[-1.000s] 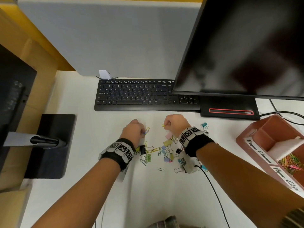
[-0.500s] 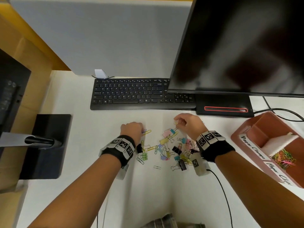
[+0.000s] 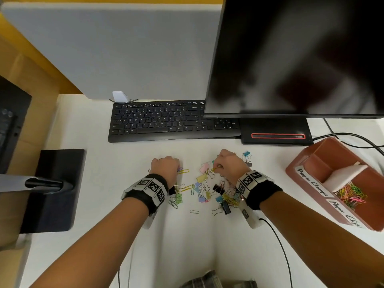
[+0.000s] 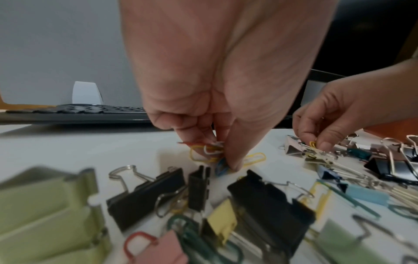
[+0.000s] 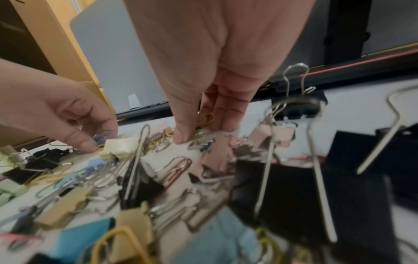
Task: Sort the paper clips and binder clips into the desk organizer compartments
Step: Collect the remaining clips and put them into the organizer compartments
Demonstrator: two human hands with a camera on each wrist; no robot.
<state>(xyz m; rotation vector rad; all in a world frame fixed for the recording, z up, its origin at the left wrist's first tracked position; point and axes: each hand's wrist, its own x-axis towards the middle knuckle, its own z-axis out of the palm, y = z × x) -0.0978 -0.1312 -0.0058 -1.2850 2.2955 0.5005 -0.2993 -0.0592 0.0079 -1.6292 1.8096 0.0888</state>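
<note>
Organizer (image 3: 311, 161) sits well off beyond my right hand (image 3: 229, 163), paper clips already inside. Mixed pile (image 3: 207, 190) lies under both wrists. Picking step — my left hand (image 3: 165, 166) pinches a bunch of paper clips (image 4: 207, 151), my right fingertips nip a yellow clip (image 5: 207, 118). Next, I judge: lift clear, carry right.

A black keyboard (image 3: 174, 121) lies before a grey partition (image 3: 116, 50), beside a dark monitor (image 3: 297, 57) whose stand (image 3: 276, 132) bears a red stripe.

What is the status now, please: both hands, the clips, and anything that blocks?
Left hand pinching paper clips. Right hand pinching a yellow clip. Organizer off to the right. Binder clips tangled with the rest.
</note>
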